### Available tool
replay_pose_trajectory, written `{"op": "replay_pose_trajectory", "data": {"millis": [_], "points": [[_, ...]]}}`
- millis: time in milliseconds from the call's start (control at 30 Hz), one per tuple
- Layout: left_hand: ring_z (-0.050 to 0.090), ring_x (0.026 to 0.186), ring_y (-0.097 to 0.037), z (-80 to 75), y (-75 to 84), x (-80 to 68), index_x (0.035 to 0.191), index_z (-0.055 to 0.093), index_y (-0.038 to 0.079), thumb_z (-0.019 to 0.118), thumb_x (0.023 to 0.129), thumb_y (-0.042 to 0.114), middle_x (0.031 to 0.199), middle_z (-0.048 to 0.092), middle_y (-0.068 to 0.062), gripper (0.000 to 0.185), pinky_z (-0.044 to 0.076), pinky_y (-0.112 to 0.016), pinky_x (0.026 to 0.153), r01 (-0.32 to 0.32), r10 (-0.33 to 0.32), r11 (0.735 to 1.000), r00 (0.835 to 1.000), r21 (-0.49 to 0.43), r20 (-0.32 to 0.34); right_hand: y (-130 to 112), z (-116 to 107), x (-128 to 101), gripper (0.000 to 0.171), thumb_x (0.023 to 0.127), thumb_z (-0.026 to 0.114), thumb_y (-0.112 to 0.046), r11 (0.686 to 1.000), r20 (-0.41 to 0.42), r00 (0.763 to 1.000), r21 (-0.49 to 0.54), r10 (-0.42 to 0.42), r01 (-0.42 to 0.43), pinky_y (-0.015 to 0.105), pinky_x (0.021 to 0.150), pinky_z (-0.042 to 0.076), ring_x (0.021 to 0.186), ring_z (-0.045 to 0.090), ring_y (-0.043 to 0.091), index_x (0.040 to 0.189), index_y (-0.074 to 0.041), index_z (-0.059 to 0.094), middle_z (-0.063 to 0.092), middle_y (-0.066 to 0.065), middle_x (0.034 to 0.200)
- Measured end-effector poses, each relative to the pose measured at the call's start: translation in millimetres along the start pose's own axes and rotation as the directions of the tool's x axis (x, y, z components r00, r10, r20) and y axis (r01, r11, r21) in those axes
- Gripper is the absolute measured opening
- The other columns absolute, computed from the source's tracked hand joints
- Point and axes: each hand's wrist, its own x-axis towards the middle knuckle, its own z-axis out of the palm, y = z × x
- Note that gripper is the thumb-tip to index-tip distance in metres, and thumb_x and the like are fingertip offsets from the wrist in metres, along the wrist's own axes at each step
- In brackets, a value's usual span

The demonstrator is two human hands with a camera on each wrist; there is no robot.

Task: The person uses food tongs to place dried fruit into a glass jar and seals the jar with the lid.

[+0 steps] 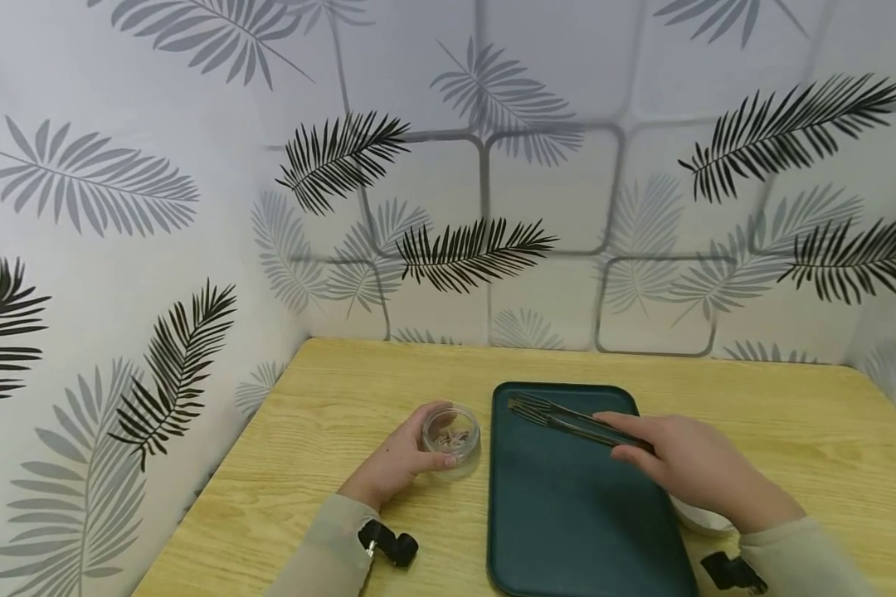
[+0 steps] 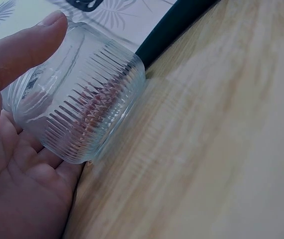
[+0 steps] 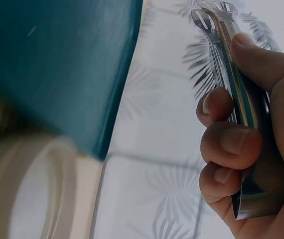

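My left hand (image 1: pixel 406 452) grips a small ribbed glass jar (image 1: pixel 451 435) on the wooden table (image 1: pixel 328 398), just left of a dark green tray (image 1: pixel 567 514). In the left wrist view the jar (image 2: pixel 89 109) lies between thumb and palm, with pinkish pieces inside. My right hand (image 1: pixel 679 464) holds a pair of metal tongs (image 1: pixel 560 419) over the tray, tips pointing to the far left. In the right wrist view my fingers (image 3: pixel 229 144) curl round the tongs (image 3: pixel 231 84).
A white dish (image 1: pixel 698 516) sits on the table at the tray's right edge, partly hidden under my right wrist; its rim (image 3: pixel 42 189) fills the lower left of the right wrist view. Leaf-patterned walls (image 1: pixel 493 166) close off the back and left sides.
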Motion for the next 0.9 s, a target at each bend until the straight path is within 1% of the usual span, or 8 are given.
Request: {"op": "replay_pose_trajectory", "data": {"millis": [133, 233, 367, 433, 500, 600, 800, 900], "points": [[0.041, 0.141, -0.024, 1.1, 1.5, 0.7, 0.156, 0.034, 0.019, 0.079, 0.091, 0.019, 0.157, 0.041, -0.009, 0.080, 0.033, -0.045, 0.110, 0.001, -0.001, 1.000, 1.000, 0.012, -0.004, 14, -2, -14, 0.054, 0.100, 0.061, -0.046, 0.998, -0.003, 0.999, -0.023, 0.050, -0.050, 0.027, 0.053, 0.034, 0.047, 0.035, 0.002, 0.149, -0.025, 0.054, 0.042, -0.016, 0.058], [0.041, 0.141, -0.025, 1.8, 0.8, 1.3, 0.156, 0.033, 0.019, 0.079, 0.091, 0.019, 0.157, 0.040, -0.010, 0.080, 0.034, -0.044, 0.109, -0.004, 0.004, 1.000, 1.000, 0.011, 0.004, 23, -4, -25, 0.056, 0.100, 0.062, -0.044, 0.993, 0.018, 0.993, -0.011, 0.114, -0.114, 0.029, 0.054, 0.035, 0.050, 0.038, 0.004, 0.150, -0.022, 0.053, 0.045, -0.015, 0.062], [0.043, 0.140, -0.026, 2.6, -0.5, 1.7, 0.157, 0.032, 0.018, 0.078, 0.091, 0.019, 0.157, 0.040, -0.009, 0.080, 0.036, -0.041, 0.108, -0.004, 0.004, 1.000, 1.000, 0.007, 0.014, 37, -6, -38, 0.061, 0.099, 0.063, -0.042, 0.973, 0.066, 0.972, 0.038, 0.225, -0.227, 0.033, 0.053, 0.037, 0.054, 0.045, 0.009, 0.152, -0.015, 0.048, 0.054, -0.010, 0.070], [0.044, 0.139, -0.026, 2.8, -0.7, 1.9, 0.157, 0.032, 0.018, 0.078, 0.091, 0.019, 0.157, 0.040, -0.008, 0.080, 0.037, -0.039, 0.106, -0.001, 0.001, 1.000, 1.000, 0.003, 0.016, 47, -6, -44, 0.064, 0.099, 0.063, -0.042, 0.965, 0.071, 0.964, 0.046, 0.255, -0.258, 0.036, 0.055, 0.042, 0.062, 0.054, 0.011, 0.152, -0.009, 0.047, 0.062, -0.007, 0.080], [0.043, 0.139, -0.028, 2.7, -1.1, 2.4, 0.157, 0.032, 0.017, 0.078, 0.092, 0.018, 0.157, 0.039, -0.010, 0.080, 0.038, -0.038, 0.105, -0.006, 0.006, 1.000, 1.000, 0.000, 0.017, 57, -7, -50, 0.066, 0.100, 0.062, -0.044, 0.959, 0.067, 0.958, 0.042, 0.278, -0.281, 0.041, 0.058, 0.048, 0.070, 0.063, 0.016, 0.151, -0.005, 0.046, 0.069, 0.000, 0.089], [0.043, 0.139, -0.028, 2.6, -0.8, 2.7, 0.157, 0.031, 0.017, 0.077, 0.092, 0.018, 0.158, 0.038, -0.011, 0.080, 0.039, -0.038, 0.105, -0.008, 0.008, 1.000, 1.000, -0.007, 0.017, 73, -9, -59, 0.072, 0.100, 0.061, -0.046, 0.948, 0.063, 0.946, 0.010, 0.316, -0.318, 0.050, 0.064, 0.052, 0.082, 0.069, 0.027, 0.149, 0.003, 0.044, 0.072, 0.013, 0.099], [0.042, 0.140, -0.026, 1.9, 0.2, 2.3, 0.157, 0.032, 0.019, 0.078, 0.091, 0.021, 0.158, 0.038, -0.010, 0.081, 0.036, -0.042, 0.107, 0.004, -0.004, 1.000, 1.000, 0.005, 0.012, 100, -15, -75, 0.082, 0.105, 0.050, -0.050, 0.899, 0.091, 0.895, -0.047, 0.437, -0.435, 0.059, 0.067, 0.049, 0.085, 0.068, 0.045, 0.144, 0.020, 0.033, 0.069, 0.028, 0.099], [0.041, 0.141, -0.027, 1.2, 0.0, 1.9, 0.157, 0.031, 0.019, 0.078, 0.092, 0.021, 0.158, 0.038, -0.010, 0.080, 0.035, -0.045, 0.108, 0.002, -0.002, 1.000, 1.000, 0.008, 0.010, 108, -14, -81, 0.082, 0.106, 0.048, -0.047, 0.882, 0.074, 0.880, -0.073, 0.470, -0.465, 0.065, 0.074, 0.047, 0.096, 0.061, 0.057, 0.141, 0.025, 0.030, 0.062, 0.040, 0.110]]}}
